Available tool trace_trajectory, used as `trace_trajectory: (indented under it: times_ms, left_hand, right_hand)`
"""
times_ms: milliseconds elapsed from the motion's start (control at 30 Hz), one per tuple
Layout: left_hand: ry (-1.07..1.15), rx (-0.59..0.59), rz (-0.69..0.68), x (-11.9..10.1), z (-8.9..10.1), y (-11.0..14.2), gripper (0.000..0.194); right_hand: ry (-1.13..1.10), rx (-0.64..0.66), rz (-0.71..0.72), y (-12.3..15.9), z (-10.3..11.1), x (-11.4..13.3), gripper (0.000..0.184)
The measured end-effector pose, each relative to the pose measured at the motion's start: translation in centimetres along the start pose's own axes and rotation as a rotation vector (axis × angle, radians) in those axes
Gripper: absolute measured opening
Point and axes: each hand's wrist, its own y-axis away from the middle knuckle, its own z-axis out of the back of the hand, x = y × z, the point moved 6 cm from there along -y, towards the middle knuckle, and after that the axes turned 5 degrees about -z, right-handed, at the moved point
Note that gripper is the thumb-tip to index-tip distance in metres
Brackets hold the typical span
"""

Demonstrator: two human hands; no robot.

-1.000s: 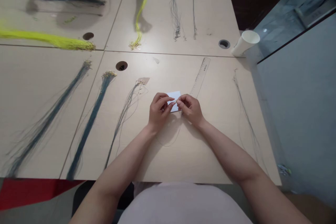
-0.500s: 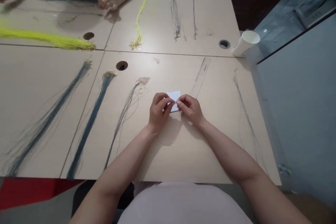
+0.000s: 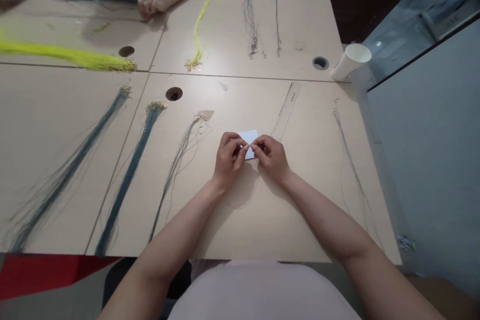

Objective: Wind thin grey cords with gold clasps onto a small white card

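My left hand and my right hand meet fingertip to fingertip over a small white card on the table. Both are closed in a pinch. A thin, clear fishing line loops down below them toward me. Whatever else sits between the fingertips is too small to make out. Left of my hands lies a loose bundle of lines with hooks, its gold-coloured hooks at the far end. A clear ruler lies just beyond my right hand.
Blue-green line bundles lie at left, yellow ones farther back. A few lines rest at right. A white cup stands by the right edge. Across the table, a co-worker's hand rests by more lines.
My hands stay nearly in place, with the fingertips shifted slightly left and closer together. The co-worker's arm at the far left has moved.
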Motion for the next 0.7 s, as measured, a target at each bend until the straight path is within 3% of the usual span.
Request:
trace_trajectory:
  times_ms: [167,400,700]
  left_hand:
    - [0.056,0.009,0.054,0.2,-0.1,-0.1,0.011]
    - [0.107,-0.005,0.099,0.7,-0.1,-0.2,0.012]
    - [-0.019,-0.045,-0.047,0.0,0.2,-0.1,0.009]
  right_hand:
    - [0.048,-0.011,0.028,0.0,0.1,0.4,0.015]
    - [-0.013,-0.016,-0.05,-0.1,0.1,-0.5,0.015]
    - [-0.114,0.019,-0.119,-0.2,-0.1,-1.3,0.017]
